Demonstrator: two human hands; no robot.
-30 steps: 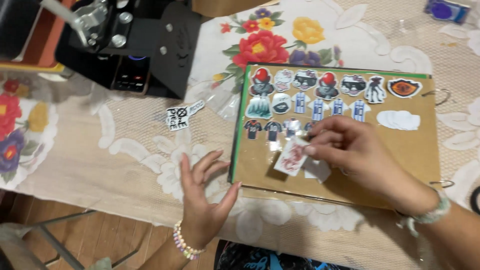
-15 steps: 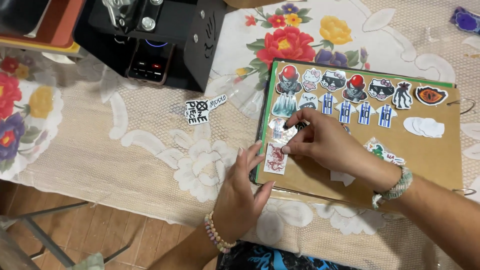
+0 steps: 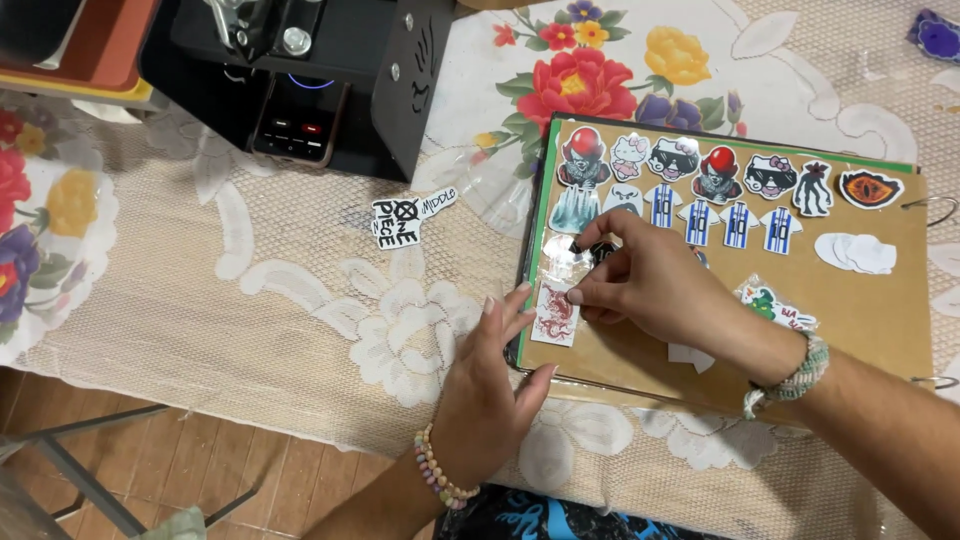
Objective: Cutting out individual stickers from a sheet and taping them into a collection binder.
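A brown cardboard album page [image 3: 880,320] with a green edge lies on the table, covered with several cut-out stickers in rows. My right hand [image 3: 650,285] rests on the page's left part and pinches a small white sticker with a red dragon figure [image 3: 556,314] against the page with thumb and fingertip. My left hand [image 3: 490,385] lies flat with fingers spread at the page's left edge, its fingertips touching that same sticker and the edge. Both wrists wear bead bracelets.
A black machine [image 3: 330,70] with a small lit panel stands at the back left. A loose black-and-white sticker [image 3: 405,218] lies on the lace and floral tablecloth [image 3: 250,300]. A blue object [image 3: 938,35] sits at the far right corner. The table's near edge drops to a tiled floor.
My right hand has moved the dragon sticker leftwards to the page's left edge. My left hand has slid right onto that edge and now touches the sticker.
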